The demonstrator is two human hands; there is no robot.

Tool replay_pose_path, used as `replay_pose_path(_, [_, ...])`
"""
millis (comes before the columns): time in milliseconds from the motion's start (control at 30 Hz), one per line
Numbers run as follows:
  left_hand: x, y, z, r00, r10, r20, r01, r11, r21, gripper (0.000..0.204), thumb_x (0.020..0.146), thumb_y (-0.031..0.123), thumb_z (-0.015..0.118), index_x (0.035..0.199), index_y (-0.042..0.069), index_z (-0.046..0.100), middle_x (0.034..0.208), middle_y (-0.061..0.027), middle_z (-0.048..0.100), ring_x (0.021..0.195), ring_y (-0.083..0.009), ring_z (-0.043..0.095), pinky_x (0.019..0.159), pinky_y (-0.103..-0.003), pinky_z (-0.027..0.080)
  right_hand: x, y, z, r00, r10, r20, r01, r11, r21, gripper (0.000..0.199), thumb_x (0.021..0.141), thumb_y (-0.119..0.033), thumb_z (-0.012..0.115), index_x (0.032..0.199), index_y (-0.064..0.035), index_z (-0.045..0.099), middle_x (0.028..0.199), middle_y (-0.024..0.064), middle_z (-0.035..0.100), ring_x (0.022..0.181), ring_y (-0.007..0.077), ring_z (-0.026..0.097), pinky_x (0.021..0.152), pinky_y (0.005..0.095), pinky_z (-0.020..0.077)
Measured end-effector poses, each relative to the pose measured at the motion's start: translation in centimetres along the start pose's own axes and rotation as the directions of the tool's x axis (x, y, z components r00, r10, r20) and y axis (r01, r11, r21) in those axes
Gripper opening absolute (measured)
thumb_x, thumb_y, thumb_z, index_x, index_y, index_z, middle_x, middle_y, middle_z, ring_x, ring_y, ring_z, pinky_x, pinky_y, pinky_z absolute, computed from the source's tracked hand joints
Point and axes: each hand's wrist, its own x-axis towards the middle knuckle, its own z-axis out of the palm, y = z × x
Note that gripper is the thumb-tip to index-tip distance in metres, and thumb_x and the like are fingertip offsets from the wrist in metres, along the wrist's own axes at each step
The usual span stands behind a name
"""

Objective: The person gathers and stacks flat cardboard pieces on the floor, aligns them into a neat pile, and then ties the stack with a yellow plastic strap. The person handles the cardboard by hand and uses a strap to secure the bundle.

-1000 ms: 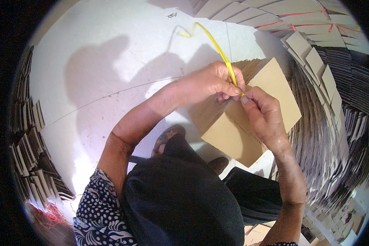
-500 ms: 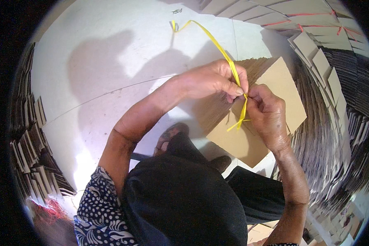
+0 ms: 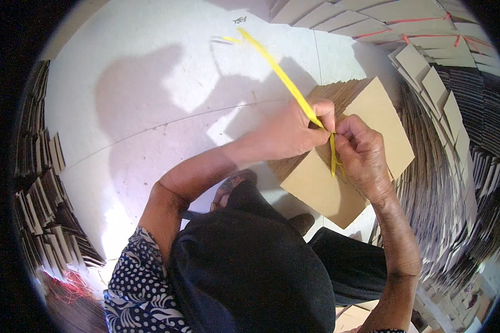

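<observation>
A yellow plastic strap runs from the upper left down into my left hand, whose fingers are pinched on it. My right hand is closed in a pinch right beside it, gripping the same strap where it crosses between the two hands. A short yellow tail hangs below the fingers. Beneath both hands stands a stack of brown cardboard sheets, its top faces showing on either side. The crossing point itself is mostly hidden by my fingertips.
Long rows of upright cardboard sheets stand close on the right. More cardboard bundles with red ties lie at the far right. Cardboard stacks and a tangle of red string are on the left. My sandalled foot rests on the pale floor.
My left hand has turned and dropped slightly, its knuckles now more toward me. The strap's long end has become straighter and its far tip blurs with motion. My right hand has barely moved.
</observation>
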Motion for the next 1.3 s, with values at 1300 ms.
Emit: replay_pose_path(1300, [-0.8,-1.5,1.4,0.873,0.455,-0.174,-0.332,0.817,0.472,0.01,0.075,-0.004,0.063,0.081,0.001,0.057,0.076,-0.0126,0.056,0.066,-0.0271,0.059,0.058,-0.035,0.048,0.5,-0.6,-0.8,0.995,-0.096,0.025,0.099,0.987,-0.123,0.005,0.082,0.001,0.054,0.085,-0.0028,0.053,0.059,0.013,0.053,0.052,0.0212,0.056,0.051,0.0308,0.0454])
